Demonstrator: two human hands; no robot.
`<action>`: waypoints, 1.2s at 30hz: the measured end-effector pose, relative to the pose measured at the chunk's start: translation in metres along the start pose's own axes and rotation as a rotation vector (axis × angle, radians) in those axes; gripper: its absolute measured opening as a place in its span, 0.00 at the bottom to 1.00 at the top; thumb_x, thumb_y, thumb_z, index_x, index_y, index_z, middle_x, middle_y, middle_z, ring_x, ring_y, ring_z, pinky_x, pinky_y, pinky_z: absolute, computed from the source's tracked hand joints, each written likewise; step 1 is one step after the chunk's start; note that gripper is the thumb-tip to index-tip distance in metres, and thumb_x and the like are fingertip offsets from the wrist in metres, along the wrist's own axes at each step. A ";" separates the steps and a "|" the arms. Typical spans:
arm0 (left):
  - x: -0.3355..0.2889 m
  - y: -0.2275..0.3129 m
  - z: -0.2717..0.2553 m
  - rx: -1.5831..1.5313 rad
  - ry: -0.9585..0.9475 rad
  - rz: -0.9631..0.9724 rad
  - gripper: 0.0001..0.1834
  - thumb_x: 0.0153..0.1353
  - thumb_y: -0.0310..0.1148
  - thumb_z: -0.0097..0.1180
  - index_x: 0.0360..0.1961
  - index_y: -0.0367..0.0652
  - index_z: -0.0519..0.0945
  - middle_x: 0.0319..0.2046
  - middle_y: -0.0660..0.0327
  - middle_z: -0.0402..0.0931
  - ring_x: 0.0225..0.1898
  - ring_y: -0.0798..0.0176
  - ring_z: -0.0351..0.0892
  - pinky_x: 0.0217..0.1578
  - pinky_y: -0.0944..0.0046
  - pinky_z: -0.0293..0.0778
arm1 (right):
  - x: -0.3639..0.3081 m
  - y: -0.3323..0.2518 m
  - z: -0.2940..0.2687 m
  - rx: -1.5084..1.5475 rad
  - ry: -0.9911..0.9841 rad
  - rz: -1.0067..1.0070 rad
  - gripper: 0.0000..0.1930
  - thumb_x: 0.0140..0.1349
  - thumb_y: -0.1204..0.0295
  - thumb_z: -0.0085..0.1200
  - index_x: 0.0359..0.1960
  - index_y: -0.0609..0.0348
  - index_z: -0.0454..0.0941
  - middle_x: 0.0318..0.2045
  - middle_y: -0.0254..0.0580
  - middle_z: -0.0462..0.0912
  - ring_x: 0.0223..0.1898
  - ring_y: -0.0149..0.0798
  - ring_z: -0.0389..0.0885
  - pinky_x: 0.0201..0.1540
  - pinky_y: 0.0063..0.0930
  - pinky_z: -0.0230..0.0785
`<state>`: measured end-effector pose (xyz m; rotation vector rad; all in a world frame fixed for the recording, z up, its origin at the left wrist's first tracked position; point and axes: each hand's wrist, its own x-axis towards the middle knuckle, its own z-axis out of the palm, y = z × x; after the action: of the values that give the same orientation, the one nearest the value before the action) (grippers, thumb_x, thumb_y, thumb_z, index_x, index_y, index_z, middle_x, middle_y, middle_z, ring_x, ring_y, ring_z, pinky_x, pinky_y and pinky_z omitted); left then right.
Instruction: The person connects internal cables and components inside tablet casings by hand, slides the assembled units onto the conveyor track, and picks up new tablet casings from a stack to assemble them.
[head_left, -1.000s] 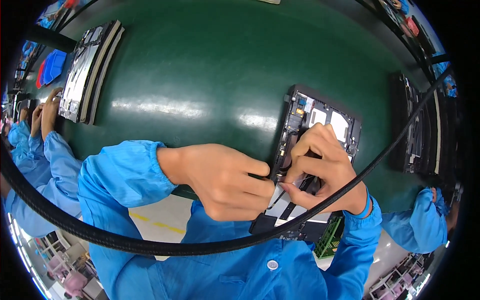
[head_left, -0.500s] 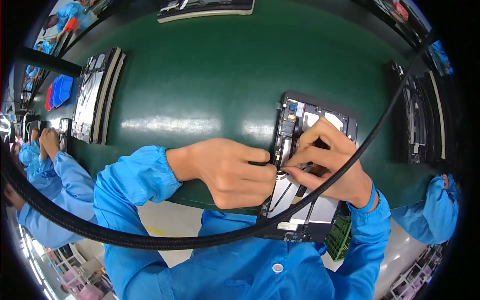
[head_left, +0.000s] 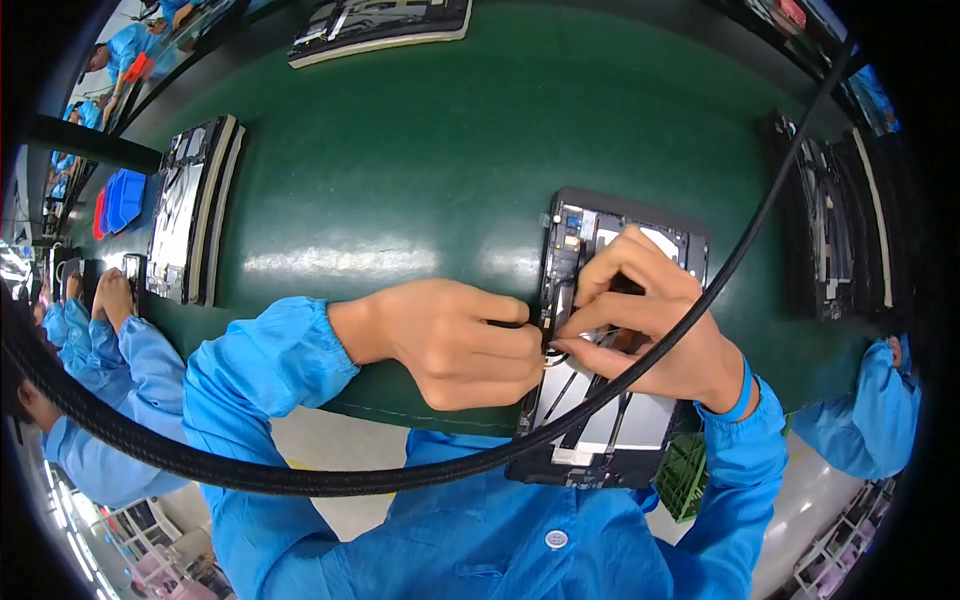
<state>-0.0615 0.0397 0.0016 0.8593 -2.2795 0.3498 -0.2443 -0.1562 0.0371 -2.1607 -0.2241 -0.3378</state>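
Observation:
An opened tablet [head_left: 640, 425] lies at the table's near edge, its circuit parts, silver plates and black ribbon cables exposed. My left hand [head_left: 450, 345] is closed at the tablet's left edge, knuckles up; its fingertips are turned under, so what they hold, if anything, is hidden. From the right, my right hand [head_left: 660, 320] reaches over the tablet with thumb and forefinger pinched together. A thin wire [head_left: 557, 357] curves beside those fingertips and seems to be in the pinch. Both sets of fingertips almost meet over the tablet's left side.
Stacks of opened tablets stand at the left [head_left: 190, 215], far edge [head_left: 380, 25] and right [head_left: 840, 230] of the green table [head_left: 400, 150]. A thick black cable [head_left: 330, 483] hangs across the view. Blue bins [head_left: 124, 198] and co-workers' sleeves [head_left: 110, 400] are at the left.
The view has shifted slightly. Both hands stay at the same spot on the tablet, with the right fingertips still pinched and only slightly moved.

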 end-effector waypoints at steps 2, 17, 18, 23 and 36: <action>0.002 -0.004 0.001 -0.003 0.013 0.051 0.14 0.49 0.33 0.63 0.35 0.33 0.85 0.35 0.53 0.83 0.36 0.55 0.84 0.41 0.57 0.82 | 0.012 -0.001 -0.006 -0.130 -0.042 -0.118 0.09 0.51 0.75 0.79 0.31 0.54 0.89 0.36 0.36 0.78 0.41 0.45 0.77 0.43 0.39 0.73; 0.003 -0.017 0.000 0.069 0.045 -0.013 0.09 0.51 0.31 0.65 0.31 0.37 0.83 0.33 0.57 0.82 0.35 0.57 0.83 0.38 0.59 0.81 | 0.013 0.019 -0.001 -0.043 0.056 0.007 0.10 0.52 0.73 0.81 0.29 0.54 0.88 0.32 0.35 0.81 0.39 0.44 0.77 0.44 0.41 0.69; 0.004 -0.019 0.001 0.070 0.044 -0.010 0.09 0.51 0.31 0.65 0.31 0.37 0.83 0.33 0.57 0.82 0.35 0.57 0.83 0.38 0.59 0.81 | 0.014 0.020 -0.001 -0.025 0.070 0.020 0.10 0.52 0.73 0.81 0.29 0.55 0.88 0.31 0.35 0.81 0.38 0.44 0.77 0.43 0.41 0.69; 0.002 -0.033 0.000 0.038 0.002 0.032 0.13 0.48 0.36 0.66 0.30 0.37 0.83 0.31 0.60 0.79 0.31 0.60 0.77 0.34 0.60 0.75 | 0.018 0.022 -0.004 0.003 0.096 0.042 0.09 0.54 0.75 0.80 0.30 0.57 0.89 0.28 0.37 0.83 0.34 0.44 0.77 0.37 0.39 0.68; -0.001 -0.051 -0.002 0.042 0.034 -0.042 0.16 0.48 0.36 0.63 0.34 0.34 0.86 0.32 0.58 0.80 0.30 0.57 0.77 0.33 0.58 0.77 | 0.019 0.020 -0.007 -0.009 0.113 0.139 0.06 0.56 0.79 0.76 0.32 0.61 0.88 0.27 0.43 0.85 0.31 0.46 0.79 0.33 0.40 0.69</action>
<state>-0.0259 0.0027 0.0026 0.9136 -2.2263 0.3917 -0.2219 -0.1728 0.0312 -2.1453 -0.0085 -0.3800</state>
